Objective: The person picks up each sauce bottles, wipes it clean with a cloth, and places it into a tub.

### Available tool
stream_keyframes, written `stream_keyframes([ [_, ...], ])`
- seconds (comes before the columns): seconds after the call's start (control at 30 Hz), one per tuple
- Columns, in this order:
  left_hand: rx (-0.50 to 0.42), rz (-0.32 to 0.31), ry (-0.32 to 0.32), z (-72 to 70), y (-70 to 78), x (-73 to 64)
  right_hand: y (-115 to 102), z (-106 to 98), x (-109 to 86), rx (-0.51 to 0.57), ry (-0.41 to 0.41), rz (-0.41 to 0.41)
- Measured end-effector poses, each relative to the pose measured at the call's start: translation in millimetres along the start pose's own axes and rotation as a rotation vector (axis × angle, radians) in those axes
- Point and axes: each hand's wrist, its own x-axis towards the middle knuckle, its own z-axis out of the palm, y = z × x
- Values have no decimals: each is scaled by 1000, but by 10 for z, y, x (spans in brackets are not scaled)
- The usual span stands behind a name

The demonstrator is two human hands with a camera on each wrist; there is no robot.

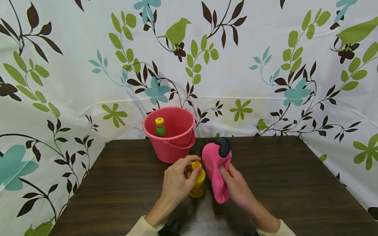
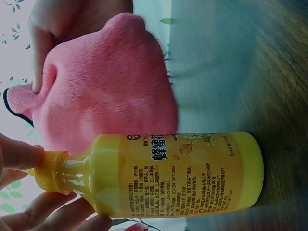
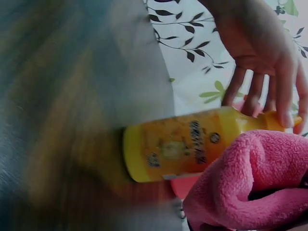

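Note:
A yellow squeeze bottle [image 1: 198, 186] with a printed label stands upright on the dark table, in front of the bucket. My left hand [image 1: 178, 180] pinches it by the cap [image 2: 52, 171], thumb on one side and fingers on the other. To the right of the bottle, my right hand [image 1: 239, 188] grips a bunched pink fleece cloth [image 1: 217, 173]. Black edging [image 2: 19, 111] shows on the cloth in the left wrist view, and a rounded black part rises at its top in the head view. In the right wrist view, the cloth [image 3: 240, 187] overlaps the area near the bottle's neck.
A pink bucket [image 1: 171, 149] with its handle hanging down stands at the back of the table [image 1: 280, 183], left of the cloth. Inside it is a small jar [image 1: 160, 126] with a yellow lid and green label. A patterned curtain [image 1: 236, 72] hangs behind the table's back edge.

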Motion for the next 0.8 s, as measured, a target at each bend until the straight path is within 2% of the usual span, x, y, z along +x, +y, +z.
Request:
stream_keyframes([
  [0.2,-24,7,-1,8,-2,-1,95,97,-42,-121,-120,-7],
  [0.33,-36,18,6,8,-3,-4,85,161,-39,-191,-148,-32],
  [0.53,-54,23,14,5,-11,-7,12,243,22,-178,-234,-47],
  [0.7,-54,31,23,8,-15,-7,37,299,73,-178,-221,-27],
  [0.8,-55,22,15,13,-14,-10,85,315,92,-136,-216,1],
])
